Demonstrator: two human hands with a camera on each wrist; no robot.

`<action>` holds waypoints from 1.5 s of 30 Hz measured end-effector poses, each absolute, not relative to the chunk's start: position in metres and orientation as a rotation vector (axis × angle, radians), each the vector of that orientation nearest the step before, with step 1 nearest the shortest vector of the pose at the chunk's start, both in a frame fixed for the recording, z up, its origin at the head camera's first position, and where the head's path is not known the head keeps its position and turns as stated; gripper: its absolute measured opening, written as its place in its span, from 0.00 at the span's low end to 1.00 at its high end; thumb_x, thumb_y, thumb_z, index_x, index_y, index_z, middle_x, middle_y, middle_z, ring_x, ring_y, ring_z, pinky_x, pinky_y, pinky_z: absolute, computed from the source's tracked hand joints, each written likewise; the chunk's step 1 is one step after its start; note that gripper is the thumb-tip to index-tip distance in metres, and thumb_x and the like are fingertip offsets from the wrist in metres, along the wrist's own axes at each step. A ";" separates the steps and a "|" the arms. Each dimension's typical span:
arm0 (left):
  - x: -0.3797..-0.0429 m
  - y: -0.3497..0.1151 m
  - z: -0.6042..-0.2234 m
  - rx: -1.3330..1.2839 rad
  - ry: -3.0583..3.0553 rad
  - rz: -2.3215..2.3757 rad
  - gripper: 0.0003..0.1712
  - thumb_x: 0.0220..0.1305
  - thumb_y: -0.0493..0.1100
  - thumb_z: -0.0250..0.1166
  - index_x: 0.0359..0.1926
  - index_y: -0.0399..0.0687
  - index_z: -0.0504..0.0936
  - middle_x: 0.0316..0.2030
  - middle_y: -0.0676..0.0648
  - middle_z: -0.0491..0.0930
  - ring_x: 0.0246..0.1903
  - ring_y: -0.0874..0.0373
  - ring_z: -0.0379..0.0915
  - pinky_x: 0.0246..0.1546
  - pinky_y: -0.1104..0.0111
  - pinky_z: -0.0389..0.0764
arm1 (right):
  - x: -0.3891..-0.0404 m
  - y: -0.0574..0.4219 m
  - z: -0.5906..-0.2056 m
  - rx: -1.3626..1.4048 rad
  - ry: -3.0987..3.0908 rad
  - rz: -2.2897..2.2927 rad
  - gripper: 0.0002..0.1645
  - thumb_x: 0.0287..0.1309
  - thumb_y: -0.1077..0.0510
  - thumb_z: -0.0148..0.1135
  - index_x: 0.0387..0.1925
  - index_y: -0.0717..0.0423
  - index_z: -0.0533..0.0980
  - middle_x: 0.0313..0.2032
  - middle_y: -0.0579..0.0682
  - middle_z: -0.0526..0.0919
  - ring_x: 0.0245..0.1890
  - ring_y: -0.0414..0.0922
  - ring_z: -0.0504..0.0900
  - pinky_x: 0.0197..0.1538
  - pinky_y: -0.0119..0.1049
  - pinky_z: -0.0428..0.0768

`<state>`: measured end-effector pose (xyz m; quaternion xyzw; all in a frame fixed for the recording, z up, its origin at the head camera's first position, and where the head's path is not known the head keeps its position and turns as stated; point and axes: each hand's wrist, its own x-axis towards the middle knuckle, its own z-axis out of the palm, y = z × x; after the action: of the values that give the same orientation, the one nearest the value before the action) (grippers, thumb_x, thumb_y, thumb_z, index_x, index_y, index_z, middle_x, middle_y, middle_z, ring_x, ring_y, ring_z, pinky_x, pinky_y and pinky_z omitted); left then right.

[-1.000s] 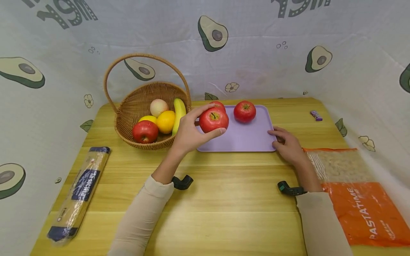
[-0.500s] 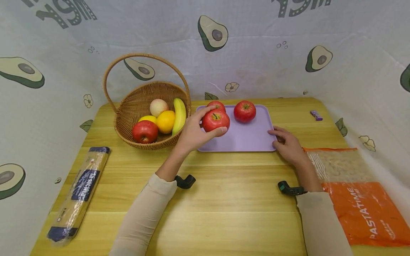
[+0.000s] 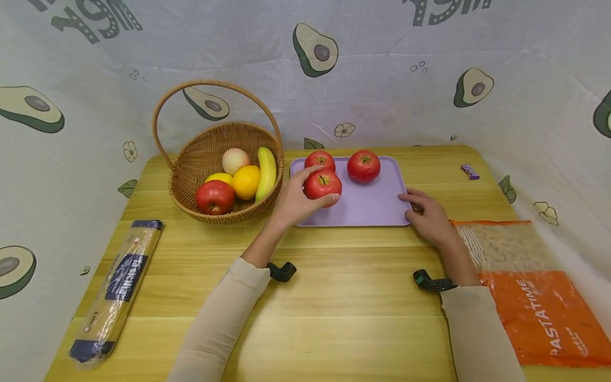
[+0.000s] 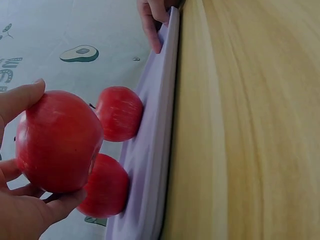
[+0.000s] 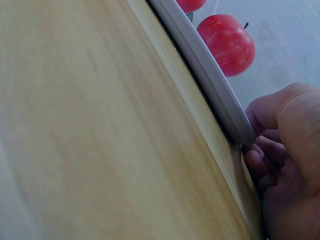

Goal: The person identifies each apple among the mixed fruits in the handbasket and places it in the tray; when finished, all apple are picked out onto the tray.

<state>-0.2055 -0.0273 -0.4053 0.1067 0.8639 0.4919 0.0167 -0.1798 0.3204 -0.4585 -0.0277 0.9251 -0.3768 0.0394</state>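
My left hand (image 3: 290,202) grips a red apple (image 3: 323,185) between thumb and fingers over the left part of a lilac tray (image 3: 374,209). In the left wrist view this held apple (image 4: 59,142) hangs apart from the tray floor. Two more red apples rest on the tray: one at the back left (image 3: 319,159), partly behind the held one, and one at the back middle (image 3: 364,166). At the tray's right edge my right hand (image 3: 430,218) holds the rim, a finger over the top and others curled below, as the right wrist view shows at the corner.
A wicker basket (image 3: 186,180) left of the tray bears an apple, a peach, a banana and yellow and orange fruit. A pasta pack (image 3: 119,286) lies at the left, an orange pasta bag (image 3: 539,313) at the right. A small purple wrapped sweet (image 3: 470,171) lies at the back right.
My left hand has carried its apple a little rightward and down toward the tray, uncovering more of the back left apple. The right hand has stayed at the tray's edge.
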 end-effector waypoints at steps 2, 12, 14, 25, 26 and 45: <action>-0.206 -0.026 -0.408 0.292 2.701 1.505 0.48 0.51 0.64 0.79 0.72 0.62 0.73 0.64 0.47 0.77 0.57 0.51 0.76 0.58 0.54 0.81 | -0.180 0.320 -0.459 -0.084 2.839 -1.148 0.28 0.69 0.65 0.53 0.69 0.62 0.72 0.77 0.63 0.61 0.62 0.61 0.72 0.60 0.43 0.72; -0.213 -0.021 -0.423 0.202 2.718 1.484 0.45 0.51 0.62 0.80 0.68 0.60 0.73 0.64 0.49 0.76 0.60 0.51 0.73 0.60 0.52 0.79 | -0.178 0.318 -0.455 -0.080 2.819 -1.161 0.28 0.70 0.64 0.52 0.70 0.63 0.72 0.78 0.63 0.59 0.63 0.62 0.70 0.62 0.51 0.72; -0.214 -0.020 -0.426 0.210 2.702 1.506 0.44 0.51 0.61 0.80 0.67 0.58 0.72 0.63 0.48 0.75 0.60 0.50 0.73 0.60 0.52 0.80 | -0.179 0.318 -0.455 -0.074 2.820 -1.161 0.28 0.70 0.64 0.52 0.70 0.63 0.72 0.78 0.63 0.59 0.63 0.62 0.71 0.62 0.50 0.72; -0.216 -0.020 -0.436 0.187 2.680 1.473 0.44 0.53 0.63 0.78 0.66 0.56 0.70 0.62 0.47 0.74 0.61 0.50 0.71 0.62 0.51 0.78 | -0.180 0.319 -0.457 -0.075 2.809 -1.181 0.29 0.70 0.64 0.52 0.71 0.62 0.71 0.78 0.63 0.58 0.65 0.63 0.70 0.66 0.61 0.71; -0.216 -0.020 -0.436 0.189 2.672 1.471 0.45 0.53 0.63 0.78 0.67 0.56 0.69 0.63 0.47 0.74 0.61 0.50 0.72 0.63 0.51 0.78 | -0.180 0.319 -0.457 -0.075 2.810 -1.180 0.29 0.70 0.64 0.52 0.71 0.62 0.71 0.78 0.62 0.58 0.65 0.63 0.70 0.66 0.60 0.71; -0.174 -0.057 -0.398 0.435 2.744 1.419 0.51 0.59 0.63 0.74 0.77 0.51 0.64 0.74 0.46 0.67 0.69 0.48 0.70 0.69 0.52 0.74 | -0.179 0.318 -0.457 -0.089 2.818 -1.165 0.28 0.70 0.65 0.52 0.70 0.63 0.71 0.78 0.64 0.59 0.64 0.63 0.70 0.64 0.57 0.71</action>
<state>-0.1741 -0.0571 -0.3977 0.1394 0.8796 0.4547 0.0108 -0.1787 0.3180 -0.4566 -0.0291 0.9228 -0.3815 0.0453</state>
